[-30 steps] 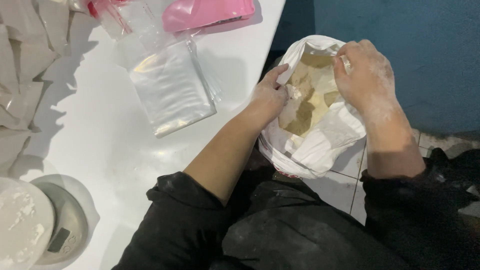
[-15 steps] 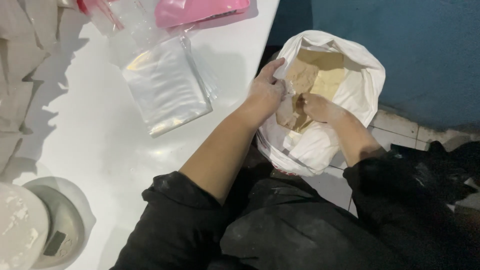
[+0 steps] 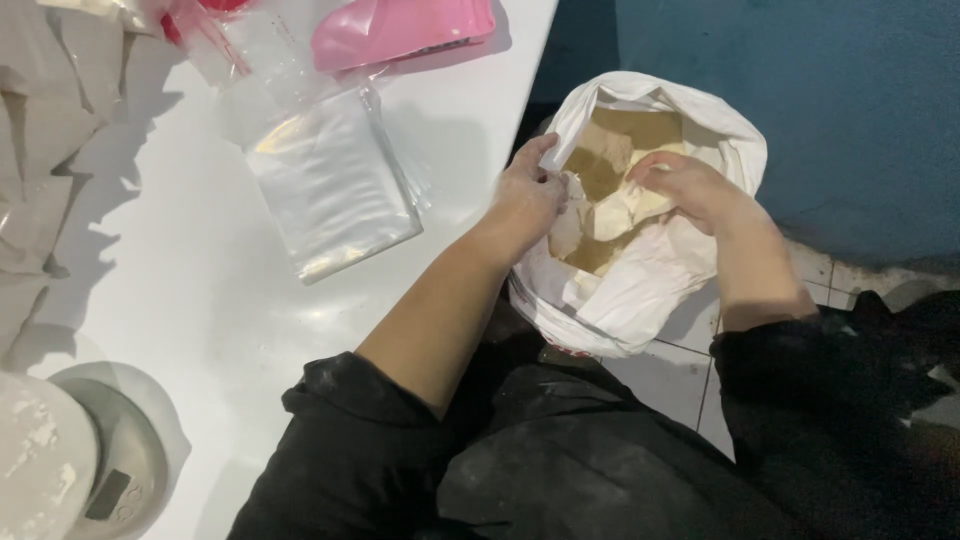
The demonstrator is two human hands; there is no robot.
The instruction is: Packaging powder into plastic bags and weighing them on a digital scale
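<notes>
A large white sack [image 3: 640, 290] stands on the floor beside the table, its mouth open on a tan powdery filling [image 3: 610, 190]. My left hand [image 3: 530, 195] grips the sack's near rim by the table edge. Inside the mouth, my right hand [image 3: 685, 185] has its fingers curled around a pale fold of the inner liner [image 3: 622, 208]. Both hands are dusted with powder.
On the white table [image 3: 200, 320] lies a stack of clear plastic bags [image 3: 330, 185], with a pink scoop-like thing [image 3: 400, 30] behind it. A round scale with a bowl [image 3: 70, 470] sits at the near left. Filled pale packets [image 3: 45, 130] are at the far left. A blue wall [image 3: 840, 100] is behind the sack.
My right hand moved from the sack's outer right rim into the mouth and took hold of the liner. My left hand stayed on the near rim. The view shifted slightly.
</notes>
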